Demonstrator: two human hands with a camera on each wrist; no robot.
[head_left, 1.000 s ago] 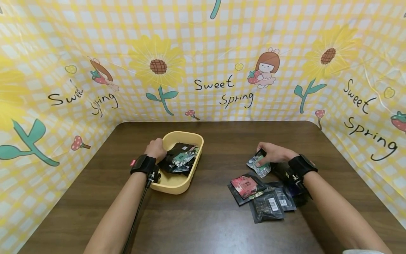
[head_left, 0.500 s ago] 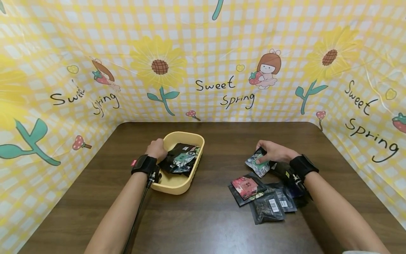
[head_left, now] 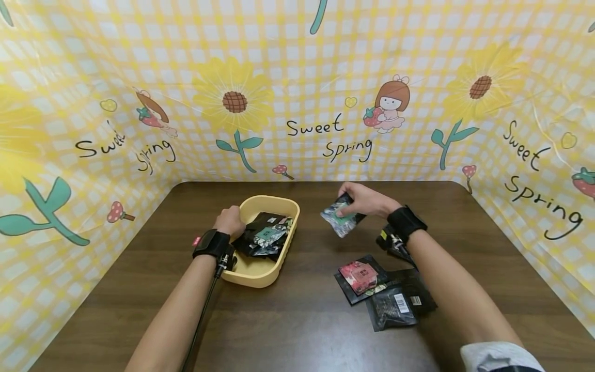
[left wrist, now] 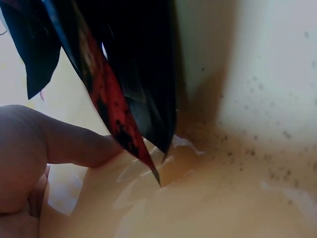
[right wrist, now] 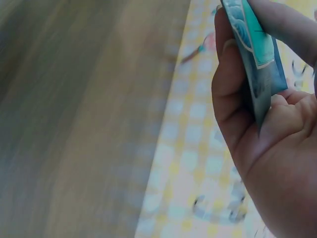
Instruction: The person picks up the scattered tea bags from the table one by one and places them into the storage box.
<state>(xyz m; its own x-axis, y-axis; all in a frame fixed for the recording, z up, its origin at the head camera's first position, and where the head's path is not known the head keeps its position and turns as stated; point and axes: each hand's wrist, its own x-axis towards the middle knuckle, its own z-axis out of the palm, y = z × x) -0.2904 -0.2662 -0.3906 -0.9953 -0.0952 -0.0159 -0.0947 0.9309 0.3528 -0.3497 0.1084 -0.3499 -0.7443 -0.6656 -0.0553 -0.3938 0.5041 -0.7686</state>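
1. Item in hand. The right hand (head_left: 367, 200) pinches a small green-and-silver packet (head_left: 341, 219) clear of the table (head_left: 302, 320), at about 3 o'clock from the yellow tray (head_left: 260, 276) and well apart from the loose packets. In the right wrist view the thumb lies along one face of the packet (right wrist: 257, 54) and the fingers (right wrist: 287, 25) curl over the other, so the grip sits on the upper edge and the body hangs free below.

2. Handling. The packet appears to be a thin foil sachet: judged light, flexible and glossy, so likely slippery under a loose grip. Take hold at a sealed edge or corner, where the film is stiffest; a pinch across the middle would probably crumple it. It looks neither fragile nor heavy.

3. Right arm pose. The forearm runs from 5 o'clock toward the table centre, wrist raised, palm turned down and to the left.

4. Left hand. The left hand (head_left: 230, 221) rests at the tray's 9 o'clock rim with fingers curled over the wall; the left wrist view shows a finger (left wrist: 74, 144) inside against the tray wall (left wrist: 257, 99), touching the dark packets (head_left: 262, 235) piled there.

5. Remaining stock. A red-faced packet (head_left: 359, 276) and a black packet (head_left: 392, 309) lie overlapping on the table at 5 o'clock from the tray
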